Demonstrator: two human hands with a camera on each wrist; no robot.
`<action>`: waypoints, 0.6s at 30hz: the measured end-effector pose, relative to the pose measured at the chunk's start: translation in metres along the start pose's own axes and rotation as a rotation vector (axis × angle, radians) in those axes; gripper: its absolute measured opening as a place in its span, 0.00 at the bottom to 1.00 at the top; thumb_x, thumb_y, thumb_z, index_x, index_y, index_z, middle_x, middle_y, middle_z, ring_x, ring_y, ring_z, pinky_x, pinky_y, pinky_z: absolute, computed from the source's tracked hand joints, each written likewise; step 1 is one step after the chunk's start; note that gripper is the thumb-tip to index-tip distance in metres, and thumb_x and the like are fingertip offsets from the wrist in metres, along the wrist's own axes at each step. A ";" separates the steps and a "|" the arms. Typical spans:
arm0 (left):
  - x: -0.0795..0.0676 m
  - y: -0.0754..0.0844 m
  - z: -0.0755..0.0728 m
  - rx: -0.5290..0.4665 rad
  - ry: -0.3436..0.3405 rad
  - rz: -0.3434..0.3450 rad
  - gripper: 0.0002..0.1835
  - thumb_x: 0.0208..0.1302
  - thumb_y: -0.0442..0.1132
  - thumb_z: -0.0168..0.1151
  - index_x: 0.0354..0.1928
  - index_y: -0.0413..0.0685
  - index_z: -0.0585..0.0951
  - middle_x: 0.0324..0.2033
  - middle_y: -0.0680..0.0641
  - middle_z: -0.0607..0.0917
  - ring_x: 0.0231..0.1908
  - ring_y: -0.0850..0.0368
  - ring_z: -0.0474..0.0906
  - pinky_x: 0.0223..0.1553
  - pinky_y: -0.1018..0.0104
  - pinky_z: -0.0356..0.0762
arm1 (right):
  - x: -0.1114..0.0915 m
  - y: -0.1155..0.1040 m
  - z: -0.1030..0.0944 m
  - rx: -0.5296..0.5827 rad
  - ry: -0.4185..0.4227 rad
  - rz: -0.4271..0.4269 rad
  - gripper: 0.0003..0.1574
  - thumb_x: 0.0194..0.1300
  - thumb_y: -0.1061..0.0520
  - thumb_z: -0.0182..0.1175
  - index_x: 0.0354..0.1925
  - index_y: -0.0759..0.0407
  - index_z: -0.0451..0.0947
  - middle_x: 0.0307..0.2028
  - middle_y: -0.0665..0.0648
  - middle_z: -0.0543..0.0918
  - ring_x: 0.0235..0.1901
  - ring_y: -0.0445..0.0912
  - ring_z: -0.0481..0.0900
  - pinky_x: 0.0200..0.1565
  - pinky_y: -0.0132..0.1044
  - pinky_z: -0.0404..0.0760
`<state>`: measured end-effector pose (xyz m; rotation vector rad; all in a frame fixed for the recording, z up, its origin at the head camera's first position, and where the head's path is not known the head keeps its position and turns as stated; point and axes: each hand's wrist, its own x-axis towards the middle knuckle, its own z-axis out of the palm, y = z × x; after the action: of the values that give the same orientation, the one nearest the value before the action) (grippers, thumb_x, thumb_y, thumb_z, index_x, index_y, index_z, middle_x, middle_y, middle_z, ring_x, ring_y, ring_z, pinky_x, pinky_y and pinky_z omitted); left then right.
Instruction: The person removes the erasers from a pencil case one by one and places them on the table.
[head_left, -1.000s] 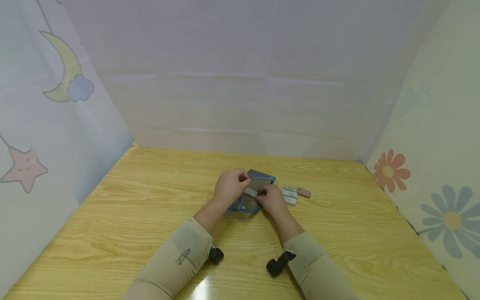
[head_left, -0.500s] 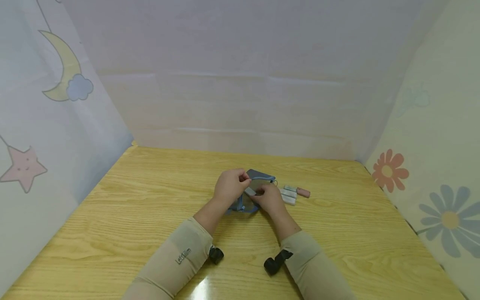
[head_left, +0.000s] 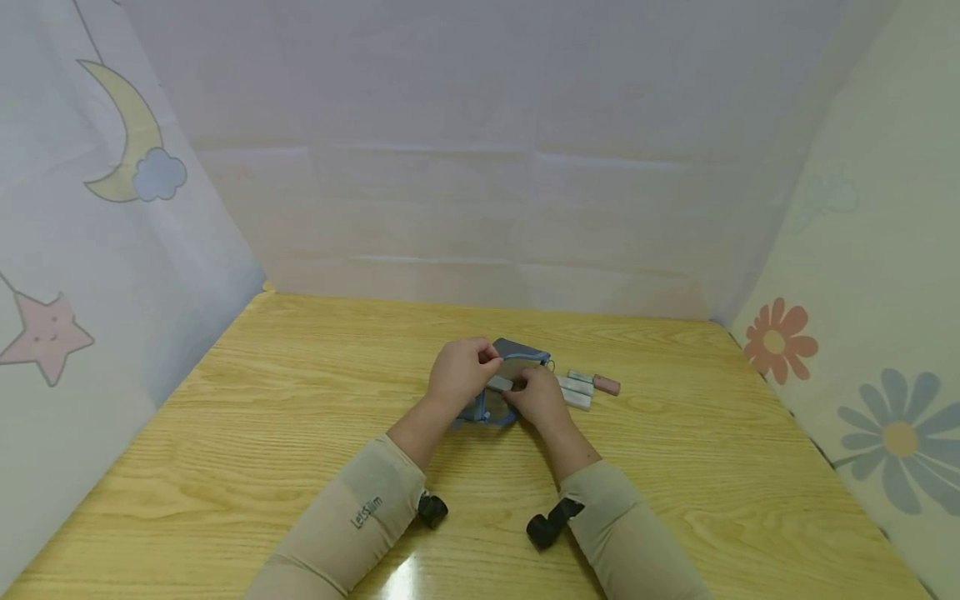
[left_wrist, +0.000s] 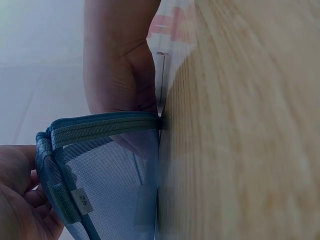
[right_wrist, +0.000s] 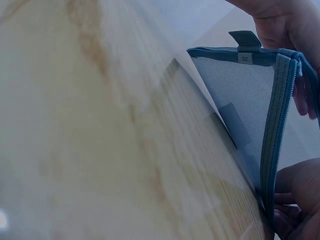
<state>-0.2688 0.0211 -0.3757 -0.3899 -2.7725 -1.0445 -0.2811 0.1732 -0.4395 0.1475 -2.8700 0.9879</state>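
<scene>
A blue mesh zipper pouch (head_left: 519, 347) stands on the table with its mouth spread apart. My left hand (head_left: 459, 375) grips the pouch's upper edge, fingers curled. At the mouth, my right hand (head_left: 542, 397) pinches a small pale grey block (head_left: 498, 383), whose far end points into the pouch. The left wrist view has the right hand (left_wrist: 122, 70) reaching behind the zipper (left_wrist: 105, 127), its fingertips hidden by the mesh. Through the mesh in the right wrist view, a flat grey piece (right_wrist: 235, 122) shows low inside.
Right of the pouch, several whitish blocks (head_left: 576, 392) lie side by side, partly behind the right hand. A pink block (head_left: 607, 385) lies against them. The wooden table (head_left: 300, 400) ends at printed sheets behind and on both sides.
The right hand has shifted slightly left with the grey block, and less of the block shows. The left hand and pouch hold nearly still.
</scene>
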 end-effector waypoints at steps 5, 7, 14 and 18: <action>0.000 0.001 0.000 -0.007 0.000 0.002 0.04 0.59 0.44 0.62 0.28 0.55 0.81 0.23 0.57 0.80 0.22 0.64 0.72 0.25 0.71 0.71 | -0.001 0.000 -0.002 0.029 0.004 -0.033 0.10 0.51 0.60 0.67 0.33 0.65 0.81 0.29 0.57 0.80 0.31 0.50 0.77 0.35 0.43 0.76; -0.001 0.001 -0.001 -0.007 -0.001 -0.002 0.04 0.59 0.44 0.62 0.28 0.55 0.81 0.23 0.57 0.80 0.22 0.64 0.72 0.25 0.71 0.71 | -0.001 0.001 -0.003 0.056 -0.007 -0.033 0.10 0.52 0.60 0.67 0.34 0.65 0.81 0.31 0.58 0.80 0.32 0.50 0.77 0.36 0.43 0.76; -0.001 0.000 -0.001 -0.008 -0.001 -0.013 0.04 0.59 0.44 0.62 0.28 0.55 0.81 0.23 0.57 0.80 0.22 0.64 0.72 0.24 0.70 0.70 | 0.001 0.009 -0.003 0.170 -0.056 0.058 0.14 0.55 0.61 0.64 0.42 0.62 0.78 0.40 0.58 0.81 0.41 0.51 0.79 0.43 0.44 0.76; 0.000 -0.001 -0.001 -0.015 0.002 -0.011 0.05 0.59 0.44 0.62 0.28 0.55 0.81 0.23 0.58 0.80 0.21 0.64 0.72 0.24 0.70 0.70 | 0.001 0.011 -0.003 0.188 -0.040 0.070 0.15 0.56 0.61 0.63 0.43 0.62 0.77 0.40 0.58 0.81 0.40 0.50 0.79 0.42 0.42 0.77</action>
<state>-0.2689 0.0197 -0.3752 -0.3758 -2.7701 -1.0679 -0.2837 0.1841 -0.4435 0.0826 -2.8306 1.2821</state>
